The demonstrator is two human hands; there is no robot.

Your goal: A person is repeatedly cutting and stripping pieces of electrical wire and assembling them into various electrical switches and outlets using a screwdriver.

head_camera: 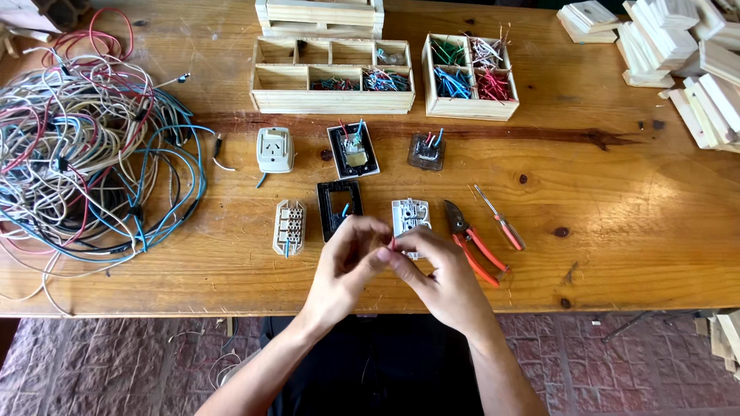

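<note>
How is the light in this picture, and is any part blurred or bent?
Head view: soft, even daylight, no glare on the wooden table; the left hand and right hand are slightly blurred around a small red wire; the table edges bow slightly.

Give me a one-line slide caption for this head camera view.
Left hand and right hand pinch a short red wire above a wooden table, beside red-handled pliers.

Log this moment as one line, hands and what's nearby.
left hand: pinching red wire | right hand: pinching same wire | nearby: cutters, screwdriver, black frame
</note>
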